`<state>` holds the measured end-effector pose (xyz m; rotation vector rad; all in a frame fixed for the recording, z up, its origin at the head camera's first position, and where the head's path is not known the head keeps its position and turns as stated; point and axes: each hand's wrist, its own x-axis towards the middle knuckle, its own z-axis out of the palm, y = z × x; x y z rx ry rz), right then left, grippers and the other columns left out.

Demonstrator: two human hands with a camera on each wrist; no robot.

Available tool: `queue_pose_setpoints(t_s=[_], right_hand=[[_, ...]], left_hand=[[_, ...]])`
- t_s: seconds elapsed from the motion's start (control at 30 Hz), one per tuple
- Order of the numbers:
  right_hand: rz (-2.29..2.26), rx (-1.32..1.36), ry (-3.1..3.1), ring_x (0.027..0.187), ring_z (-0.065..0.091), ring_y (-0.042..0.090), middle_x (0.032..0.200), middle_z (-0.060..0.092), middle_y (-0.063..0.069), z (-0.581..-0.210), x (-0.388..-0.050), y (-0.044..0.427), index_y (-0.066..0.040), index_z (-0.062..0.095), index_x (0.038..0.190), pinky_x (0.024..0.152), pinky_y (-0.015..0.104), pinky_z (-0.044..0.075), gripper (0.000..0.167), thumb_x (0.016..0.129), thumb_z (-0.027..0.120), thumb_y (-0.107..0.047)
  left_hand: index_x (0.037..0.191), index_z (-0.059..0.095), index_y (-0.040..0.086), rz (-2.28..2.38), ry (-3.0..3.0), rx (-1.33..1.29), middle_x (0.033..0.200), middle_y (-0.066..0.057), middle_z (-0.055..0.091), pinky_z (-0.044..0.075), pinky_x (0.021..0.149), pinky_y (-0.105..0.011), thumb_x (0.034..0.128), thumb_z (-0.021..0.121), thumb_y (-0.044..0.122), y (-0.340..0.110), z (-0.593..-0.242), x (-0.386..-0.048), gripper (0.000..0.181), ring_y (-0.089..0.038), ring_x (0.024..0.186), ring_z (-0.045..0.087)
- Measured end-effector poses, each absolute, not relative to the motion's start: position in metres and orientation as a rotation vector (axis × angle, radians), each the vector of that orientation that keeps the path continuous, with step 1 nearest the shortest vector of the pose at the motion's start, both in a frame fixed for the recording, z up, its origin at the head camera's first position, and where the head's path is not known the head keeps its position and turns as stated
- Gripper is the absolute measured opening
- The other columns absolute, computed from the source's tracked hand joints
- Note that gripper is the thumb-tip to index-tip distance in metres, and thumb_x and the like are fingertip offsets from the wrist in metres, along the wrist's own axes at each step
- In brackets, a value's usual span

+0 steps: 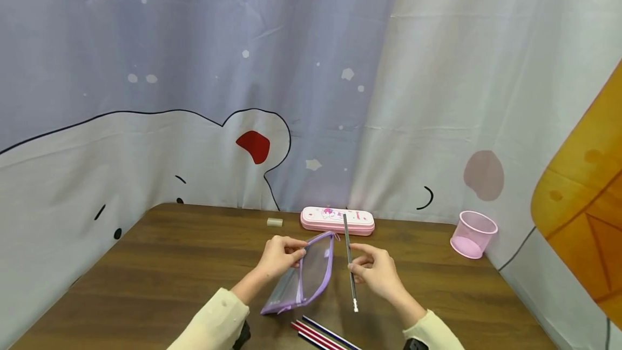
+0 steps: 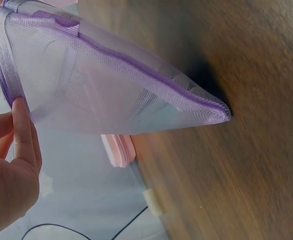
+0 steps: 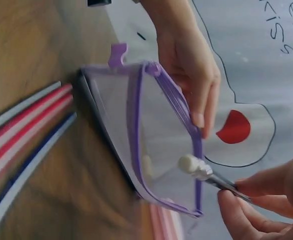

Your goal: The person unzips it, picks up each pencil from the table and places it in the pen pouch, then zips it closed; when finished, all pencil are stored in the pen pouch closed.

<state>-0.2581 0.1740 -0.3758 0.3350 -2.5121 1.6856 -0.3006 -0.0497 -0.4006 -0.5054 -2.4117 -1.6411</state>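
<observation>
While our left hand (image 1: 281, 256) pinches the rim of a gaping pouch (image 1: 316, 273), our right hand (image 1: 378, 270) holds a pencil (image 1: 347, 237) between thumb and fingers (image 3: 264, 182), just right of the pouch, eraser end toward us. On the counter (image 1: 194, 263) we note four more pencils (image 1: 320, 335) nearer us, a pink case (image 1: 318, 220) beyond the pouch, and a cup (image 1: 473, 236) at far right.

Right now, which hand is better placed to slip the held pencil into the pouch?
Right, probably: right hand pinches the held pencil beside the open pouch; left hand is occupied holding that pouch.
</observation>
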Motion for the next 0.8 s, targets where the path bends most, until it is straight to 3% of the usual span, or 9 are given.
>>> queue_pose_setpoints(t_s=[0.13, 0.3, 0.8], right_hand=[[1.871, 0.31, -2.47, 0.061, 0.06, 0.012, 0.078, 0.065, 0.021, -0.388, -0.259, 0.164, 0.009, 0.05, 0.118, 0.055, 0.03, 0.056, 0.045, 0.074, 0.06, 0.006], [2.116, 0.287, -2.504, 0.062, 0.06, 0.011, 0.079, 0.066, 0.014, -0.403, -0.257, 0.157, 0.011, 0.044, 0.121, 0.059, 0.028, 0.056, 0.05, 0.075, 0.061, 0.001], [2.285, 0.027, -2.39, 0.062, 0.06, 0.009, 0.077, 0.06, 0.005, -0.419, -0.276, 0.136, 0.013, 0.041, 0.121, 0.06, 0.024, 0.056, 0.048, 0.078, 0.059, 0.001]], left_hand=[[0.093, 0.066, -0.007, -1.639, -2.399, -0.491, 0.071, -0.018, 0.065, 0.051, 0.046, -0.016, 0.0763, 0.063, -0.001, -0.046, -0.402, -0.3, 0.018, -0.011, 0.049, 0.059], [0.093, 0.066, -0.007, -1.632, -2.385, -0.477, 0.069, -0.017, 0.065, 0.05, 0.045, -0.016, 0.0763, 0.063, 0.0, -0.042, -0.403, -0.299, 0.018, -0.015, 0.049, 0.061], [0.093, 0.066, -0.007, -1.622, -2.405, -0.564, 0.072, -0.016, 0.064, 0.051, 0.045, -0.016, 0.0772, 0.062, 0.0, -0.032, -0.403, -0.295, 0.018, -0.009, 0.05, 0.059]])
